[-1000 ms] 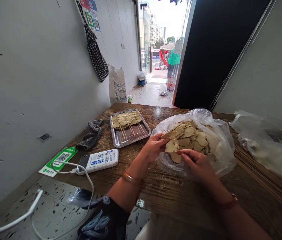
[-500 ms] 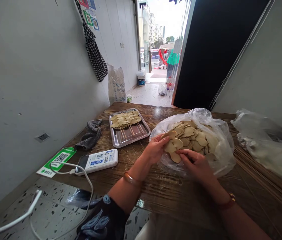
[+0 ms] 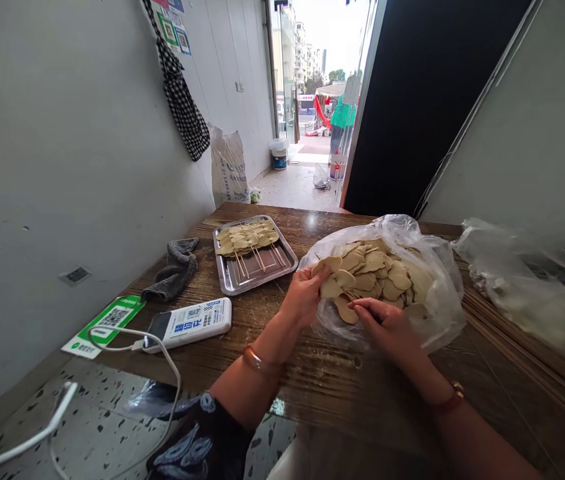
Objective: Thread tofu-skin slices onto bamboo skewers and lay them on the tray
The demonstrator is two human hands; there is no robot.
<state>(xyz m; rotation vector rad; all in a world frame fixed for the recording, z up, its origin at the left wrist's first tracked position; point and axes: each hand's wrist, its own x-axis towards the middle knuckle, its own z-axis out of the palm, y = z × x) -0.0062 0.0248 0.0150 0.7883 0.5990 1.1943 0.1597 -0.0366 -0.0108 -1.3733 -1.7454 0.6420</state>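
Note:
Several flat, tan, rounded slices [image 3: 333, 285], which look like bean curd, are gripped between the thumb and fingers of my left hand [image 3: 303, 297]. My right hand [image 3: 386, 328] is closed just right of them, its thumb and fingertips pinching the end of a thin wooden skewer [image 3: 350, 296] that reaches toward the slices. How far the skewer passes through them is hidden. Both hands are over the near left edge of a clear plastic bag [image 3: 445, 267], which lies open around a heap of similar slices [image 3: 379, 267].
Left of the bag, a metal tray [image 3: 232, 287] holds skewered slices [image 3: 247, 237]. A grey cloth [image 3: 175, 270], a white power bank [image 3: 197, 325] with a cable, and a green code card [image 3: 107, 323] lie farther left. Long sticks [image 3: 512, 330] and another plastic bag [image 3: 527, 287] are at right.
My left hand has tilted the held slices a little to the left. The skewer between them and my right fingertips shows more clearly now. The whole view has shifted slightly.

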